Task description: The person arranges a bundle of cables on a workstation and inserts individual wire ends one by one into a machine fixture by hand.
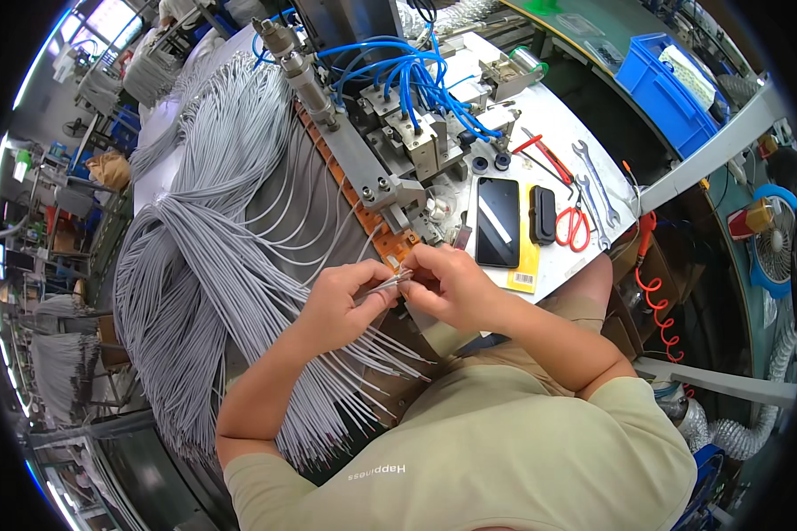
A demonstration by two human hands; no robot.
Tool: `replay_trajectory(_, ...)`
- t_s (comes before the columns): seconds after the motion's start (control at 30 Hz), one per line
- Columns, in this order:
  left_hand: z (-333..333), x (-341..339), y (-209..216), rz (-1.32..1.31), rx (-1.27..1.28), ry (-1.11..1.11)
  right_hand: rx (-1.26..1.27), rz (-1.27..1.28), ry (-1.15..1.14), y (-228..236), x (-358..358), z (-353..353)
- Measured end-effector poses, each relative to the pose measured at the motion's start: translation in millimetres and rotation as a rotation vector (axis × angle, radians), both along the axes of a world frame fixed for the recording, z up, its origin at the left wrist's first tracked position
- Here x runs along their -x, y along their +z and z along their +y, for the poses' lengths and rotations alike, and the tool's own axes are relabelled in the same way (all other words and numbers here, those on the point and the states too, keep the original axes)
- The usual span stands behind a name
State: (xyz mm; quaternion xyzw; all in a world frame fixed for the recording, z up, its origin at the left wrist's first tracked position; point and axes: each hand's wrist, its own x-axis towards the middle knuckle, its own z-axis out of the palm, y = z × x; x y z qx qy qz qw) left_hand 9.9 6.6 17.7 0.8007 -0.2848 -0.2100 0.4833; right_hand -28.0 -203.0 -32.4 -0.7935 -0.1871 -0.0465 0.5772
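My left hand (338, 305) is closed, pinching a grey cable (383, 286) between thumb and fingers. Facing it, my right hand (459, 288) grips the tip of the same cable, and the fingers nearly meet. Fine detail of the cable's tip is too small to make out. Both hands are just in front of the near end of an orange slotted rail (363, 217) on the bench machine (390, 188). A large bundle of grey cables (230, 168) spreads out to the left, its loose ends fanning below my left forearm.
Right of the machine, a white tabletop holds a black phone (498, 221), a black case (542, 214), red-handled scissors (574, 228), red pliers (553, 159) and wrenches (598, 190). Blue air tubes (416, 71) loop over the machine. A blue crate (669, 93) stands farther right, above a coiled red hose (655, 296).
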Motion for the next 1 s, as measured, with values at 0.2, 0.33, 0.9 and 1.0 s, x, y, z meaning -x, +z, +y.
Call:
replay_trajectory(0.2,2.4,-2.5,-1.7,0.179,0.084,0.022,0.077,-0.282,-0.004,-2.8,0.1,-2.8)
replay_trajectory(0.33,-0.4,2.8,3.4,-0.165,0.052,0.049,0.187,-0.396,-0.107,1.6,-2.9,7.3)
replay_trajectory(0.9,-5.9,3.5,-7.6,-0.600,-0.171,-0.027,-0.429,0.563,-0.103,-39.4,-36.5,-21.5)
replay_trajectory(1.0,-6.2,2.5,-10.3,-0.591,-0.167,-0.016,-0.359,0.497,-0.189,-51.4,-32.5,-15.3)
